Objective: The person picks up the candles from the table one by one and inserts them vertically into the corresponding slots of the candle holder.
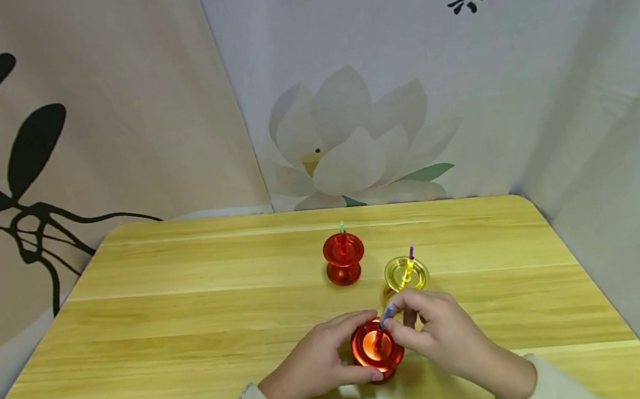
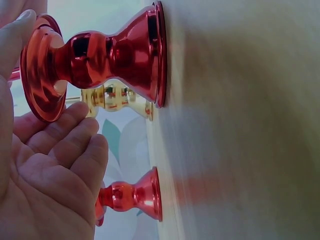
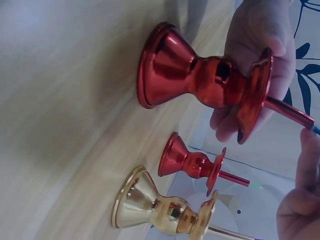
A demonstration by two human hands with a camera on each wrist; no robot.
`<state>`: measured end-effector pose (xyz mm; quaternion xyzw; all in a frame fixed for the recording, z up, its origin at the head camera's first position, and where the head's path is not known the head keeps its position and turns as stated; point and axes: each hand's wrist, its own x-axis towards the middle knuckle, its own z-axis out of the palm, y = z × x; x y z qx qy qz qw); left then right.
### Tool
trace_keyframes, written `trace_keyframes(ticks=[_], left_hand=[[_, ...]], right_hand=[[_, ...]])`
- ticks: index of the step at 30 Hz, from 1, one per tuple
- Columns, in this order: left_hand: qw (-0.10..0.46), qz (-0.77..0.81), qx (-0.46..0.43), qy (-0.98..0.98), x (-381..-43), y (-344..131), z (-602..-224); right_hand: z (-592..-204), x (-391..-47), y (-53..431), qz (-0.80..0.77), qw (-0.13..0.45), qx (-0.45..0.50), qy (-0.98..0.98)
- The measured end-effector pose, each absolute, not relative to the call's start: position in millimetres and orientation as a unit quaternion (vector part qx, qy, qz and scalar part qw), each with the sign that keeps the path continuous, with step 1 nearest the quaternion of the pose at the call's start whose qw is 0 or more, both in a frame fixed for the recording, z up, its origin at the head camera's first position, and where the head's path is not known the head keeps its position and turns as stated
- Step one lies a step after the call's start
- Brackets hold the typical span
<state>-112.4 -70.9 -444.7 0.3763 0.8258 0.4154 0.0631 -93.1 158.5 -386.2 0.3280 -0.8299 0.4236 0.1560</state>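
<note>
A shiny red candlestick (image 1: 370, 352) stands on the table near the front, with a wide dish and a thin upright tube (image 3: 290, 112). My left hand (image 1: 330, 361) steadies its dish from the left, thumb at the near side and fingers at the far side. My right hand (image 1: 444, 335) pinches a small blue candle (image 1: 387, 313) between thumb and forefinger. The candle's lower end is right at the top of the tube, tilted slightly. Only a bit of blue shows there in the right wrist view.
Farther back stands another red candlestick (image 1: 344, 273) with a green candle (image 1: 342, 227) in it. A gold candlestick (image 1: 391, 276) with a purple candle (image 1: 411, 252) is just beyond my right hand. Printed cloth (image 1: 151, 114) hangs behind the wooden table (image 1: 191, 324).
</note>
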Motion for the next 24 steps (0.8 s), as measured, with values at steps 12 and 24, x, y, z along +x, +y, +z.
trace_keyframes(ticks=[12,24], left_hand=[[0.069,0.412,0.373,0.828,-113.5,-70.9,-445.3],[0.066,0.418,0.373,0.826,-112.8,-70.0,-444.9]], right_hand=[[-392.0,-94.8,158.6,0.423,0.187,0.339,-0.82],[-393.9,-94.1,157.7,0.416,0.191,0.327,-0.827]])
